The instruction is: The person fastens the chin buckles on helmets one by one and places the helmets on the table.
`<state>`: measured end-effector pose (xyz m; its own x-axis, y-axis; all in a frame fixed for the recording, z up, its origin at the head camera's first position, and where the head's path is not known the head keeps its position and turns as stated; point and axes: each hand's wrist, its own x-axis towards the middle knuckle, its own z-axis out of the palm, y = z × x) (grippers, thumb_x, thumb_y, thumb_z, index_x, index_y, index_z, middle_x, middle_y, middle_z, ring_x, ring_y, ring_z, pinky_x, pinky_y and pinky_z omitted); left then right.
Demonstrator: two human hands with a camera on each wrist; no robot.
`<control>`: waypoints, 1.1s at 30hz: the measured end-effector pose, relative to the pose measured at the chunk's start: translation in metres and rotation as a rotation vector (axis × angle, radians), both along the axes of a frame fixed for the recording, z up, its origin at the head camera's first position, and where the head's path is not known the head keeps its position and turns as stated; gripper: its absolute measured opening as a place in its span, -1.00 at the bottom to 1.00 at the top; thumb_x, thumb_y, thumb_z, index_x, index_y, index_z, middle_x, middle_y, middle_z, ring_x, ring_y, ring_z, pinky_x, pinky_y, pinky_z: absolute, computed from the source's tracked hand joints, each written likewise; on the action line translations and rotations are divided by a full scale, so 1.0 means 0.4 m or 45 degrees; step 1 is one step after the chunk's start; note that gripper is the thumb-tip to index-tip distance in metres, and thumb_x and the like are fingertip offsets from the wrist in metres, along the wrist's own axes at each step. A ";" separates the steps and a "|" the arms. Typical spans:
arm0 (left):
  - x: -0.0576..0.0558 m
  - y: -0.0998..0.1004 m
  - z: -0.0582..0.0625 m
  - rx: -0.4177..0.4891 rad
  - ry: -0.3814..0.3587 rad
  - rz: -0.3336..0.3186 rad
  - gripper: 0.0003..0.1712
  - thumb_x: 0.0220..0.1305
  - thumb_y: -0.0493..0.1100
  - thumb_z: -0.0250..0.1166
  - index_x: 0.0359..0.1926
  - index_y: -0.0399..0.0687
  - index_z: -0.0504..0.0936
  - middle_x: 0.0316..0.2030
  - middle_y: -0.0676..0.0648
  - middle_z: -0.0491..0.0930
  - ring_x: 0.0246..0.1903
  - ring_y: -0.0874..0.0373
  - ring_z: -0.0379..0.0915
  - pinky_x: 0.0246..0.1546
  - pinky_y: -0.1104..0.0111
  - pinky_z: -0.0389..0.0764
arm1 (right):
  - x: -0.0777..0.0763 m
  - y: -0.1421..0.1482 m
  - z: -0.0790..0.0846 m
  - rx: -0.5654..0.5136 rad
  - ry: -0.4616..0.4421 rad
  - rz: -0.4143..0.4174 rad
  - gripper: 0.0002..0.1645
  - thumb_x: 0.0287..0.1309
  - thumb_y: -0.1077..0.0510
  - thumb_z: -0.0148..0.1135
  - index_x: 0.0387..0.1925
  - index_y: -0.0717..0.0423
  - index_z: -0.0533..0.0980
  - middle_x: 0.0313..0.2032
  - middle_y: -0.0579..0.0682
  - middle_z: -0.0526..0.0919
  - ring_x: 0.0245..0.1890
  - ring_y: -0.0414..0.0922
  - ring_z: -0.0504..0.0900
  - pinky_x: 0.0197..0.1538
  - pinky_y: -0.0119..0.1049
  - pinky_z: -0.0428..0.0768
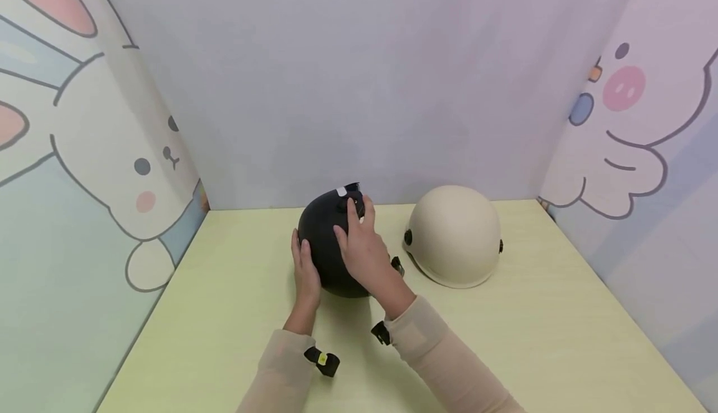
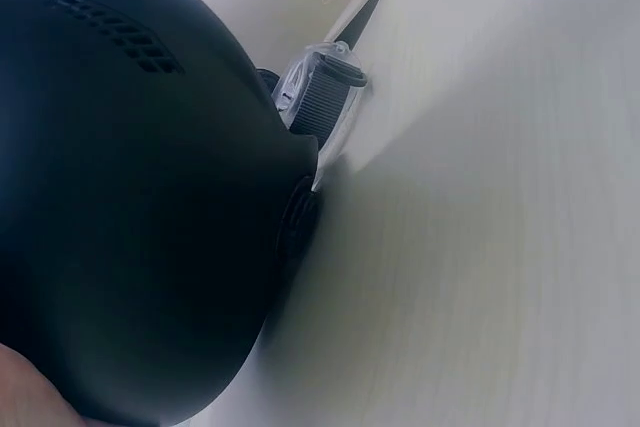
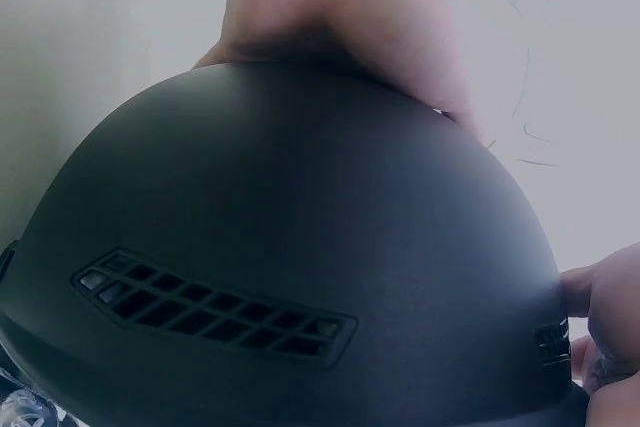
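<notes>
A matte black helmet (image 1: 325, 245) sits tilted near the middle of the table. My left hand (image 1: 305, 276) holds it by the left side; in the left wrist view only a bit of that hand (image 2: 30, 397) shows at the lower left. Across the helmet's upper right lies my right hand (image 1: 367, 251), its fingers extended by a black fitting (image 1: 350, 204) near the rim. The right wrist view shows a grid vent (image 3: 215, 307) in the shell. A black strap (image 2: 325, 97) with clear plastic around it sticks out beside the helmet. Its inside is hidden.
A beige helmet (image 1: 454, 232) with dark side knobs rests dome up, right of the black one. The pale yellow table (image 1: 235, 313) meets a plain curtain (image 1: 359, 89) at the back. Panels with a cartoon rabbit (image 1: 112, 151) and a cartoon pig (image 1: 662, 39) flank it.
</notes>
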<state>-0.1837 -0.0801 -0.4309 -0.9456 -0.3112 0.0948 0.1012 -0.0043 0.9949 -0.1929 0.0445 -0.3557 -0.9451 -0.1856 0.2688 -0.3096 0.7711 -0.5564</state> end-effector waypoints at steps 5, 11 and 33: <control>-0.017 -0.014 -0.042 0.015 0.019 0.025 -0.28 0.54 0.19 -0.27 0.56 0.05 -0.16 0.51 -0.10 -0.17 0.45 -0.06 -0.23 0.35 -0.02 -0.12 | 0.009 0.001 -0.004 -0.051 -0.038 0.082 -0.21 0.49 -0.06 -0.09 0.54 0.12 -0.12 0.51 0.12 -0.33 -0.78 -0.17 0.36 -0.62 -0.31 0.40; -0.025 -0.032 -0.053 -0.024 0.049 0.011 -0.28 0.54 0.21 -0.28 0.56 0.06 -0.17 0.51 -0.07 -0.17 0.45 -0.02 -0.25 0.36 0.00 -0.15 | 0.009 0.004 -0.010 -0.112 -0.045 0.156 -0.17 0.48 -0.05 -0.04 0.55 0.03 -0.19 0.51 0.07 -0.35 -0.71 -0.20 0.41 -0.55 -0.29 0.45; -0.015 -0.091 0.023 -0.551 0.168 0.008 -0.28 0.52 0.16 -0.20 0.53 -0.08 0.01 0.49 -0.21 -0.13 0.46 -0.09 -0.26 0.34 -0.09 -0.13 | -0.038 0.135 -0.110 -0.349 -0.155 0.155 -0.16 0.48 -0.21 -0.17 0.55 -0.01 -0.20 0.48 0.18 -0.19 0.13 0.18 0.47 -0.03 0.02 0.52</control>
